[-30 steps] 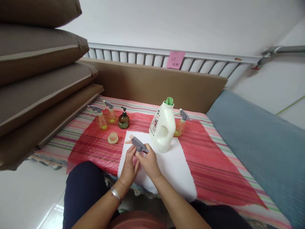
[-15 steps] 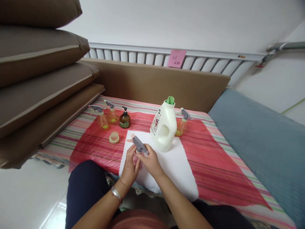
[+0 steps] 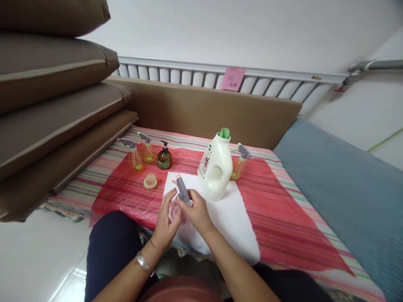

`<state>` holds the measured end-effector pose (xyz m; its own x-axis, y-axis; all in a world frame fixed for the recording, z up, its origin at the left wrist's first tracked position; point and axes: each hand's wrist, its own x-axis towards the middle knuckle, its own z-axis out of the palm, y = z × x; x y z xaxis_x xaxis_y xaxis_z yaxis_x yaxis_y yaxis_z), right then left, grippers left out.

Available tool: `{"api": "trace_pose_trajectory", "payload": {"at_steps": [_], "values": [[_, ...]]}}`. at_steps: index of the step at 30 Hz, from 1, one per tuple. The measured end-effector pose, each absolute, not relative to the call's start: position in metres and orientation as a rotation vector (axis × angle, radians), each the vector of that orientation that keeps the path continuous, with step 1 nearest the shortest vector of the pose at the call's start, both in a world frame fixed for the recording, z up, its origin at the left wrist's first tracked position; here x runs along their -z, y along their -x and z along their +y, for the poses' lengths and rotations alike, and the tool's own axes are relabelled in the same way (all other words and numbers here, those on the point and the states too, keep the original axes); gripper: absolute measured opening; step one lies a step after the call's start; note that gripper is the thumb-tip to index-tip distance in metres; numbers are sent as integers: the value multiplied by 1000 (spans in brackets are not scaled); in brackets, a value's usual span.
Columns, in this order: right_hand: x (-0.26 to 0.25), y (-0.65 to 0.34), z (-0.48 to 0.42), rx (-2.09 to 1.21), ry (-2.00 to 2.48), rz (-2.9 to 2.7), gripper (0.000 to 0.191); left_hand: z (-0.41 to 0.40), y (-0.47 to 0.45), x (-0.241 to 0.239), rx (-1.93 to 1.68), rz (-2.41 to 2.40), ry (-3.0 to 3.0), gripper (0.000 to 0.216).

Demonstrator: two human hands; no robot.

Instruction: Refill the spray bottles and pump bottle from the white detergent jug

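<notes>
A spray bottle with a pink see-through body (image 3: 175,209) and a grey trigger head (image 3: 183,189) stands over the white cloth (image 3: 234,226), between my hands. My left hand (image 3: 166,221) curves around the left side of the body, its thumb against the front. At the collar, my right hand (image 3: 199,213) grips the base of the trigger head with thumb and fingers. Beyond them rests a large white jug (image 3: 217,163) with a green spout (image 3: 224,133). Left of the cloth lies a pale cap (image 3: 150,180). My fingers hide part of the bottle's neck.
Two yellowish spray bottles (image 3: 136,159) and a brown pump bottle (image 3: 164,158) stand at the left. Another spray bottle (image 3: 238,167) is partly behind the jug. Red plastic sheeting (image 3: 283,218) covers striped fabric. Stacked brown cushions (image 3: 59,100) rise at the left.
The trigger head has turned and now points more upward and away from me. My left hand has shifted slightly left and loosened, showing more of the pink body.
</notes>
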<state>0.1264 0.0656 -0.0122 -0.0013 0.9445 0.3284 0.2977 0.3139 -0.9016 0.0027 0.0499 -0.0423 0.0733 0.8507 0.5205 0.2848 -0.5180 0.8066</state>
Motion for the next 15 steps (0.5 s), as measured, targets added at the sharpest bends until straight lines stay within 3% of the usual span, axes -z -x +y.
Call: {"api": "trace_pose_trajectory", "payload": {"at_steps": [7,15], "values": [[9,-123,64,-663,1247,-1549,12,62,-7,16,-1402,1260,-1703,25],[20,-126,64,-714,1219,-1583,26,73,0,5,-1364,1261,-1791,9]]}}
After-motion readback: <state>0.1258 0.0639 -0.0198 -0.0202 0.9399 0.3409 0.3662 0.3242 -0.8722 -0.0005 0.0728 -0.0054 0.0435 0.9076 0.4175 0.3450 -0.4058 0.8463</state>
